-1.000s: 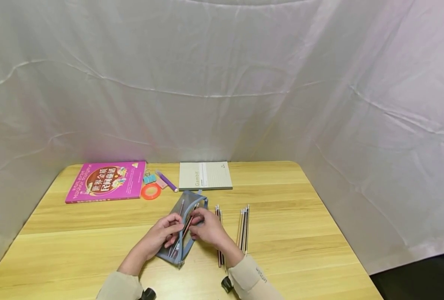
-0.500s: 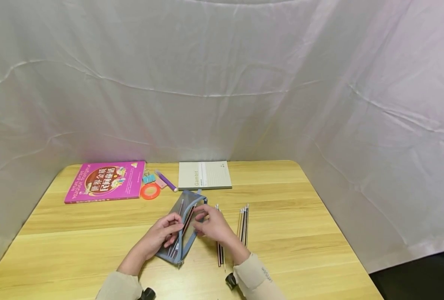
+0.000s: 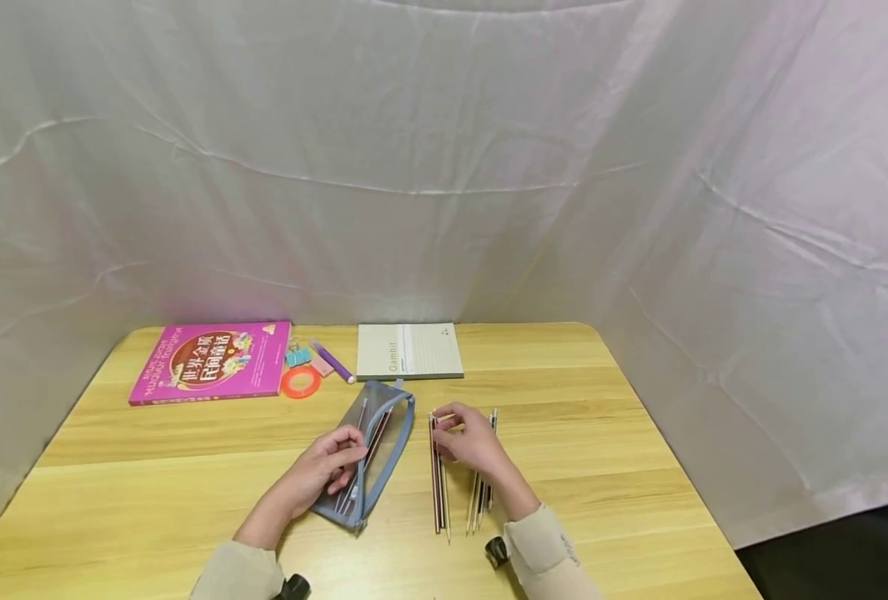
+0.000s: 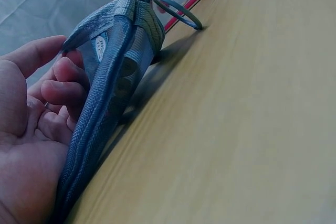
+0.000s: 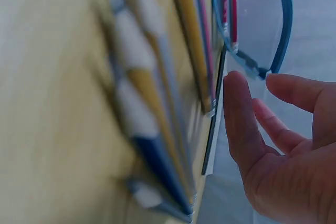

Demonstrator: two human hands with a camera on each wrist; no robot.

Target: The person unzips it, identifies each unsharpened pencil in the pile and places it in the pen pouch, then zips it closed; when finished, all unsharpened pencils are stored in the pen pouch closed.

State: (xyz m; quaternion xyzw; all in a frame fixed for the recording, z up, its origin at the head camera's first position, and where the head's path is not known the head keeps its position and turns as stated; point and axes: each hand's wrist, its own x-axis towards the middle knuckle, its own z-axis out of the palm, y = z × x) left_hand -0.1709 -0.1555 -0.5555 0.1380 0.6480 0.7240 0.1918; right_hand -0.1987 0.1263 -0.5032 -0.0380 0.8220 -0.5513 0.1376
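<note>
near the pencils, the right hand hovers; left hand holds pouch.

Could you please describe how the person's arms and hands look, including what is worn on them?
The left hand and right hand wear no gloves. The left sleeve and right sleeve are beige. Small dark lettering, too small to read, marks the right one. A black piece shows beside each cuff.

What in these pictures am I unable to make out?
Pencils in the pouch, head view: count unclear, left hand covers part.
Rightmost pencils, head view: partly hidden by right hand.
Nearest pencil tips, right wrist view: blurred.
Part of the pouch, left wrist view: cut off by bottom edge.
</note>
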